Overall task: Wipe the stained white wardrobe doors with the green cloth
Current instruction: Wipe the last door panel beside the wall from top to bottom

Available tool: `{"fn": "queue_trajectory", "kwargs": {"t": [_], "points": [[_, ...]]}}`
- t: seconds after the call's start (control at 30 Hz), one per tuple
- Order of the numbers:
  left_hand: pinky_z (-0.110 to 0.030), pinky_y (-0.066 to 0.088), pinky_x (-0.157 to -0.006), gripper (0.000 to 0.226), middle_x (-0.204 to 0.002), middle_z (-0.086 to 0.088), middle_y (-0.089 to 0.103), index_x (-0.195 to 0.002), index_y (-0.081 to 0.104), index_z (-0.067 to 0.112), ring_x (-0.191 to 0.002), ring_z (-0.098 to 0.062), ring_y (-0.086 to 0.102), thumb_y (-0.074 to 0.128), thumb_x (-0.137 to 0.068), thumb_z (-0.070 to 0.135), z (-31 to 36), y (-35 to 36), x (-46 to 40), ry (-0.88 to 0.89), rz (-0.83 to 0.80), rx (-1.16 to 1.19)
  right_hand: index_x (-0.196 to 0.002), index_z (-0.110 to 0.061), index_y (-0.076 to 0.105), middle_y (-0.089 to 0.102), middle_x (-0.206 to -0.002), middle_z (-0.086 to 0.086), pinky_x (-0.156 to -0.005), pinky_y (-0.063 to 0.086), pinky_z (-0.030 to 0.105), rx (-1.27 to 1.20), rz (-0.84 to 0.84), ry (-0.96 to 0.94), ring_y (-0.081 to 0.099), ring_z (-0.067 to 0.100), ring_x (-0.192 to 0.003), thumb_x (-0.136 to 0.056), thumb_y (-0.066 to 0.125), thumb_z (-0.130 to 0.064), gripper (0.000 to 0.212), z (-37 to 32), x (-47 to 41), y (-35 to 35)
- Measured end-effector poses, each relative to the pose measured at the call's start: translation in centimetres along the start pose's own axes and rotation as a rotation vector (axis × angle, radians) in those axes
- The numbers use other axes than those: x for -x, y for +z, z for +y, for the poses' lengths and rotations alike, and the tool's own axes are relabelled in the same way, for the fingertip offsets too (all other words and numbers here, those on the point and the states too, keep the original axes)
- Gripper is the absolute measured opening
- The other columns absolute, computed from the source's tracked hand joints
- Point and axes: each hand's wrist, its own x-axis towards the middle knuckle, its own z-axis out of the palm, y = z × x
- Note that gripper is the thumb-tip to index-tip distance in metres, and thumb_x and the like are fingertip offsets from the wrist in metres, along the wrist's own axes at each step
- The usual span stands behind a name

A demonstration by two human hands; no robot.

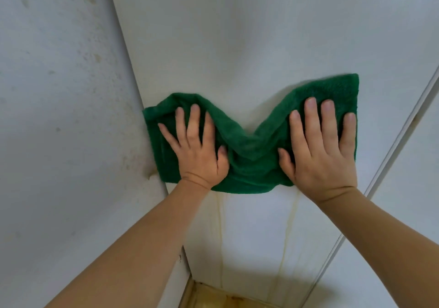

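A green cloth (249,150) lies spread against the white wardrobe door (237,46), sagging into a fold in its middle. My left hand (197,150) presses flat on the cloth's left part with fingers straight. My right hand (323,150) presses flat on its right part, fingers straight and slightly apart. Two yellowish drip stains (221,231) run down the door below the cloth, the second stain (291,224) under my right wrist.
A speckled, stained wall (59,117) meets the wardrobe on the left. A second white door (403,212) adjoins on the right, past a narrow gap (389,165). A wooden floor (213,298) shows at the bottom.
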Motion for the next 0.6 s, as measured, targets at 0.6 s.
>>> {"fn": "queue_trajectory", "kwargs": {"t": [0.6], "points": [[-0.069,0.002,-0.119,0.069,-0.159,-0.005,0.014,-0.149,0.028,0.015,-0.156,-0.023,0.001,0.046,-0.084,0.032,0.1,-1.6,1.0,0.039,-0.111,-0.099,-0.157,-0.008,0.016,0.014,-0.163,0.012,-0.122,-0.004,0.05,-0.218,-0.136,-0.108,0.007,0.032,-0.15,-0.103,0.045,-0.039,0.068,0.7,0.4,-1.6]]}}
